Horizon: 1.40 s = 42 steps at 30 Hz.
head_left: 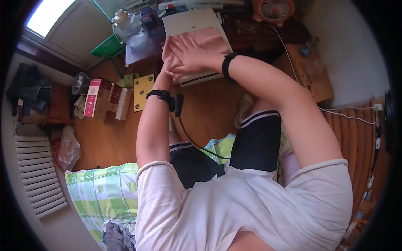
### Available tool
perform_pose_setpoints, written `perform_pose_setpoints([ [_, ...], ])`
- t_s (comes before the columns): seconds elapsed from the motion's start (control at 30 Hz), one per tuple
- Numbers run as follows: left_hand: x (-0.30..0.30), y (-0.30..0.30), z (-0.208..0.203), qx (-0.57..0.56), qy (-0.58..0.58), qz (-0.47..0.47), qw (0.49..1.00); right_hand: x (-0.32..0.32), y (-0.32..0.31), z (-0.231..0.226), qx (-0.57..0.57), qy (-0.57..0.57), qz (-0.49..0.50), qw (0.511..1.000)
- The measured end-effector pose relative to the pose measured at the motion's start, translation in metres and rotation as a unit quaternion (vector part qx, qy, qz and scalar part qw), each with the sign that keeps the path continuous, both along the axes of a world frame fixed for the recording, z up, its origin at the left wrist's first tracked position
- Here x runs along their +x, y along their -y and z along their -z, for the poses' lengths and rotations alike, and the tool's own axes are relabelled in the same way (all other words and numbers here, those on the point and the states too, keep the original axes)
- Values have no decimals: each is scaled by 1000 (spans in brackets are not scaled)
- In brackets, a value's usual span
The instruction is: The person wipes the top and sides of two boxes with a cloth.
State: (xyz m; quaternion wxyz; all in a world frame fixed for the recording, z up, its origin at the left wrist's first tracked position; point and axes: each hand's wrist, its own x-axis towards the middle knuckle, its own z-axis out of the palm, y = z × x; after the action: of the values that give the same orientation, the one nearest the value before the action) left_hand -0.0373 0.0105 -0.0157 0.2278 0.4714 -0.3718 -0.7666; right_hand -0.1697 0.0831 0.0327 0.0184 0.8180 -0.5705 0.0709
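Observation:
A pink cloth (211, 37) lies spread over a flat white case (184, 20) with a dark stripe along its near edge. My right hand (191, 56) rests flat on the cloth, its fingers stretched out toward the left. At the near left corner of the case, my left hand (167, 72) meets the cloth. Cloth and right hand cover most of it, so its fingers and any grip are hidden. Black bands circle both wrists, and the left one carries a small dark device (179, 104) with a cable.
Left of the case stand a large clear jug (122, 21) and a dark blue bottle (147, 17). An orange fan (274, 10) is at the back right. Red and white boxes (99, 99) and a yellow box (143, 90) sit on the wooden floor. A green stand (107, 45) rises behind them.

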Motion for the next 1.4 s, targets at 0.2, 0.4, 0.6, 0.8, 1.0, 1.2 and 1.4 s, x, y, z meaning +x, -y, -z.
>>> perform_pose_setpoints([
  [0.2, -15, -23, -9, 36, 31, -8, 999, -33, 46, 12, -1, -56, 41, 998],
  [0.4, 0, -1, 4, 85, -44, 51, 994, -25, 95, 1, 59, -23, 118, 991],
  [0.6, -6, -32, -29, -20, 28, 26, 999, -30, 122, -3, 84, -18, 154, 984],
  [0.8, -13, -33, -26, -79, 9, 28, 996, -29, 113, -1, 66, -34, 188, 979],
  [1.0, 6, 1, 7, -39, 7, 38, 998, -6, 69, -18, 130, 38, 117, 984],
  [1.2, 2, 2, 6, -4, 33, 32, 999, -19, 6, -13, 79, 32, 85, 993],
  [1.4, -14, -10, -12, -14, 75, 40, 996, -37, -12, -6, 68, -22, 25, 997],
])
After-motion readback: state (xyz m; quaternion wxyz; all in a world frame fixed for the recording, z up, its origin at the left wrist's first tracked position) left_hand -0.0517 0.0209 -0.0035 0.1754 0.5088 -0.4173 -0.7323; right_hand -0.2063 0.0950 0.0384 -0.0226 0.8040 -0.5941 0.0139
